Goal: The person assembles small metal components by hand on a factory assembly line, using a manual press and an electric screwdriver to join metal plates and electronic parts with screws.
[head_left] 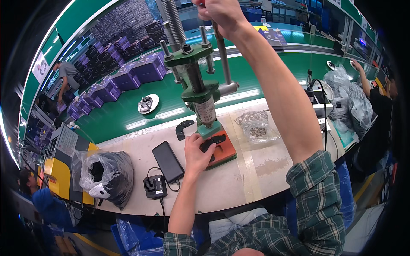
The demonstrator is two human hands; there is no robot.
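Note:
A green hand press [201, 91] stands on the worktable in front of me. My right hand [224, 17] is raised high and wrapped round the top of its lever [223, 59]; a bit of red shows at the fist. On the orange base plate [226, 150], my left hand [198, 152] pinches a curved black plastic part [215, 141]. The press's pale green head [209, 129] is right above that part; I cannot tell whether they touch. A similar curved black part [184, 129] lies on the table just left of the press.
Left of my arm are a black phone-like device [168, 162], a small black corded box [154, 186] and a bag of dark parts [109, 177]. A clear bag of small metal pieces [258, 129] lies right. Beyond runs a green conveyor [179, 112] with purple boxes [128, 77]. Other people work nearby.

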